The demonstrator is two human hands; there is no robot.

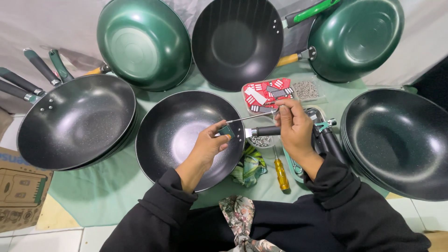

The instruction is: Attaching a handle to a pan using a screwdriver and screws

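Pale green cloth (116, 186) covers the floor, crowded with dark non-stick woks. At centre lies 1 black speckled wok (179, 135); the left hand (210, 144) pinches its green handle bracket (228, 131) at the rim, while the right hand (291, 126) grips a slim metal screwdriver (252, 116) pointed at it. Close by sit a yellow-handled screwdriver (281, 173), a clear tray of red packets (267, 94) and 1 stack of black woks (401, 140).

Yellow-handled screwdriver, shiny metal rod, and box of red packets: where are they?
Yellow-handled screwdriver (281, 173): head view, on its handle.
Shiny metal rod (252, 116): head view, mid-shaft.
Box of red packets (267, 94): head view, on the packets.
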